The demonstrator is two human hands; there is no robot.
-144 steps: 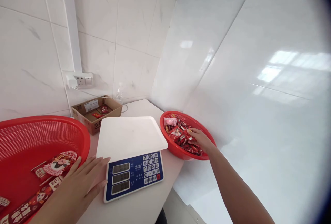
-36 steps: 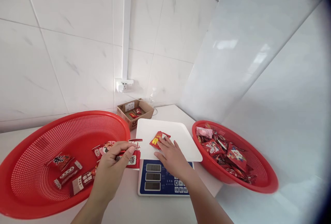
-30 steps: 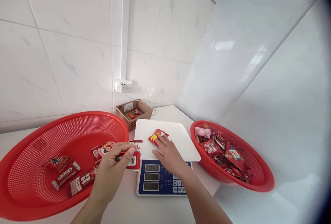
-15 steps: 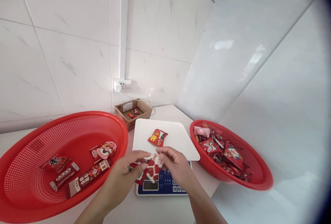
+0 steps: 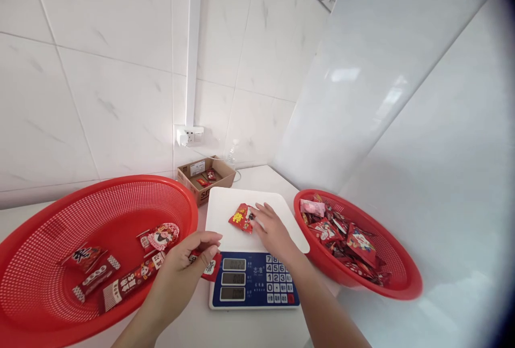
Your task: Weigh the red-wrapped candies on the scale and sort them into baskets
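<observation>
A small red snack packet [image 5: 210, 267] with white characters is pinched between the thumb and fingers of my left hand [image 5: 189, 259], left of the scale's displays. My right hand [image 5: 273, 232] is over the white pan [image 5: 225, 241] of the digital scale [image 5: 257, 278], fingers stretched out and apart. Its fingertips are at the right edge of a red packet [image 5: 242, 217] with yellow print lying on the pan. They cover part of that packet, and I cannot tell whether they touch it. The blue panel shows several keys and three displays.
On the left a large red basket [image 5: 132, 190] holds several snack packets [image 5: 131, 283]. The red basket on the right [image 5: 406, 283] holds a heap of packets [image 5: 362, 243]. Behind the scale stands an open cardboard box [image 5: 192, 187] with red packets, near a wall socket [image 5: 189, 135].
My hands have moved apart. My right hand went forward onto the pan beside the packet; the red and white packet between my hands no longer shows there. My left hand still grips a red packet.
</observation>
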